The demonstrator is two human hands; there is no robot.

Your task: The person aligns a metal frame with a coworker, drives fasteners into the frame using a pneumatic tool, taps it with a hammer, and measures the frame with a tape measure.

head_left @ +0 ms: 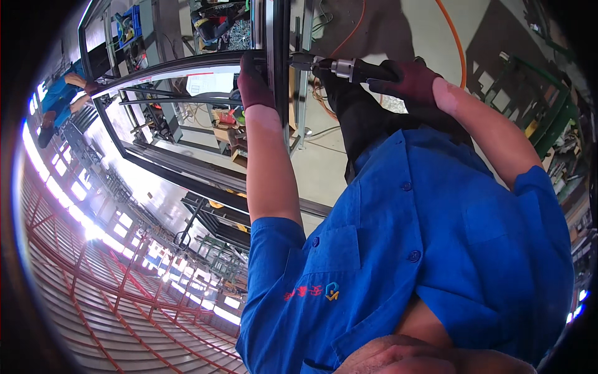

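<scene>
A large dark metal frame (278,81) with crossbars stretches across the upper left, like a window or door frame. My left hand (254,84), in a dark red and black glove, is closed on it where a crossbar meets the long side bar. To the right, my right hand (405,81), gloved alike, grips a power drill (344,68) with a silver collar and a dark front end. The drill lies level, its front pointing left at the side bar's outer face. Whether its tip touches the bar I cannot tell. My fingers hide most of the drill's handle.
At the far left, a co-worker in blue (57,103) has a hand on the frame's other end. An orange hose (458,37) runs over the floor at the upper right. A green metal rack (548,93) stands at the right. A blue bin (129,26) shows beyond the frame.
</scene>
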